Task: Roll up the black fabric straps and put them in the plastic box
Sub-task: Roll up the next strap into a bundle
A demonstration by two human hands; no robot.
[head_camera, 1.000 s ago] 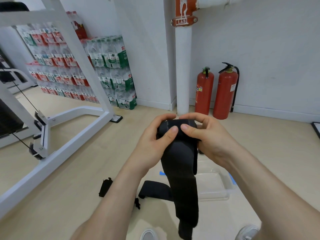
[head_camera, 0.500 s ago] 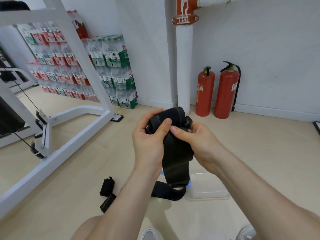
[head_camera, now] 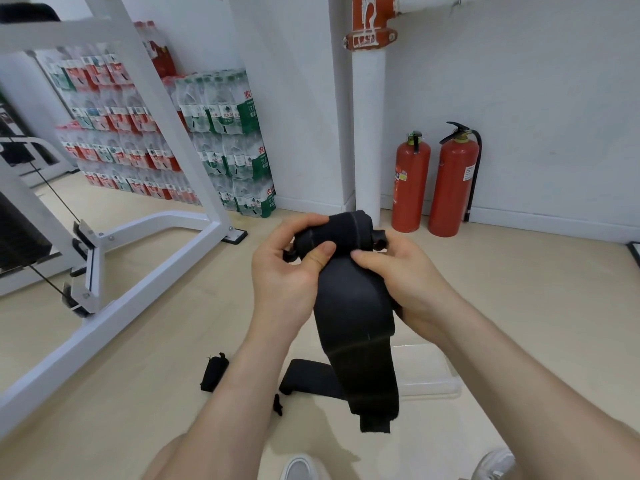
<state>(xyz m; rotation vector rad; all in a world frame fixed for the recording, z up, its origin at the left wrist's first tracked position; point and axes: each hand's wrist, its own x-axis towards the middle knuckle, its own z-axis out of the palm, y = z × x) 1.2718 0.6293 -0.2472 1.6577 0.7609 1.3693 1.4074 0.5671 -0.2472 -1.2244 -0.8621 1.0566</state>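
A wide black fabric strap (head_camera: 353,306) is held up in front of me, its top end wound into a roll and its loose tail hanging down toward the floor. My left hand (head_camera: 287,268) grips the roll's left side, thumb pressed on the fabric. My right hand (head_camera: 401,278) grips the right side, thumb on the strap's front. A clear plastic box (head_camera: 429,382) lies on the floor below, partly hidden by the hanging tail. Another black strap (head_camera: 304,375) lies flat on the floor beside the box, and a small rolled black strap (head_camera: 213,372) lies further left.
A white metal gym frame (head_camera: 149,258) with a cable crosses the left side. Stacked packs of bottled water (head_camera: 221,140) stand against the back wall. Two red fire extinguishers (head_camera: 433,181) stand by a white pipe. My shoes (head_camera: 301,469) show at the bottom edge.
The roll at the strap's top has turned in my hands and both hands have shifted their hold. The hanging tail's end has swung down again in front of the box.
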